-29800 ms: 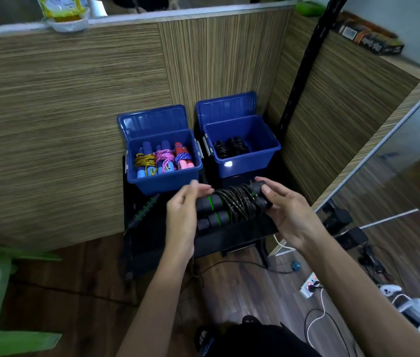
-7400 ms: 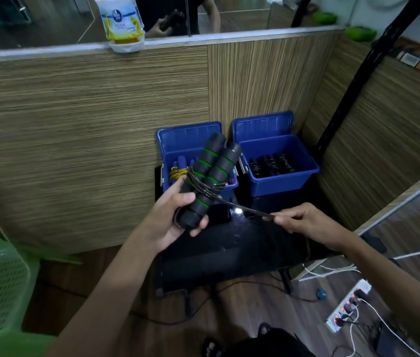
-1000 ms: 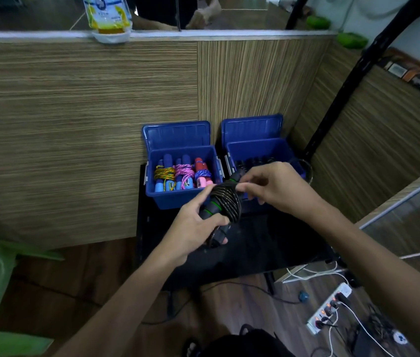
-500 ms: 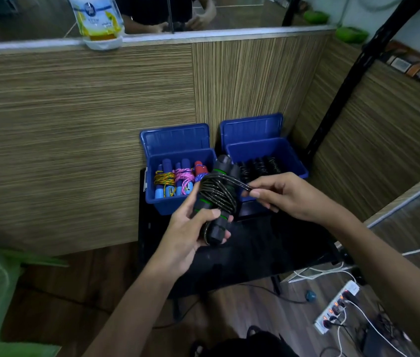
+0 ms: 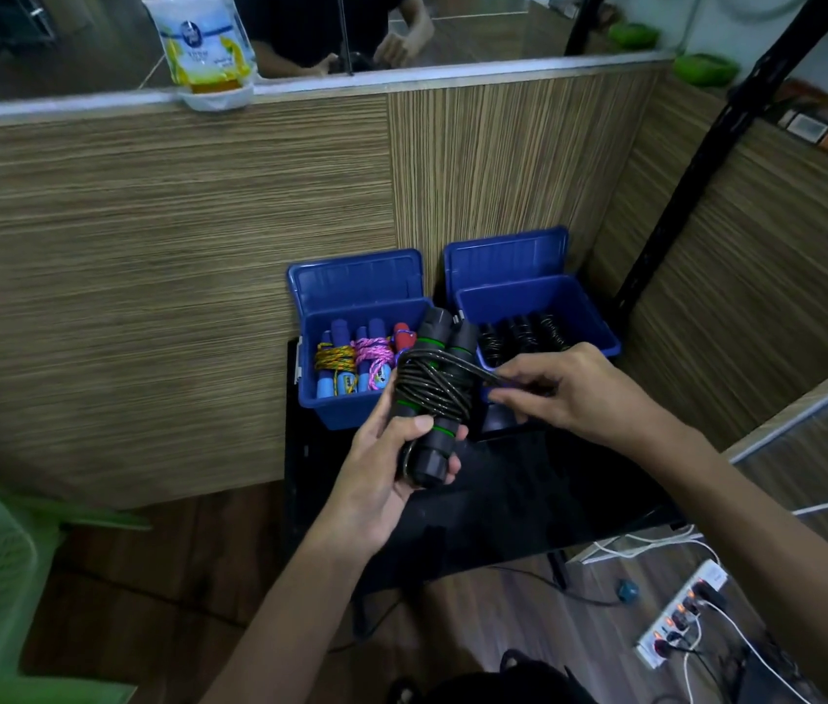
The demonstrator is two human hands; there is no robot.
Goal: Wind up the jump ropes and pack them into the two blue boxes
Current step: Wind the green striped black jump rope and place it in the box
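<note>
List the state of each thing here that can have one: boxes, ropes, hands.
Left blue box: lid open, holds wound colourful ropes.
Right blue box: lid open, holds wound black ropes.
Black jump rope: handles together, cord mostly wound, not yet packed.
Left hand: grips the handles.
Right hand: pinches the loose cord end.
Power strip: plugs inserted.

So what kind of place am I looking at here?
Probably a gym or fitness studio: a wall mirror runs above the wood-panelled wall, and the two blue boxes on the black table hold wound jump ropes.
</note>
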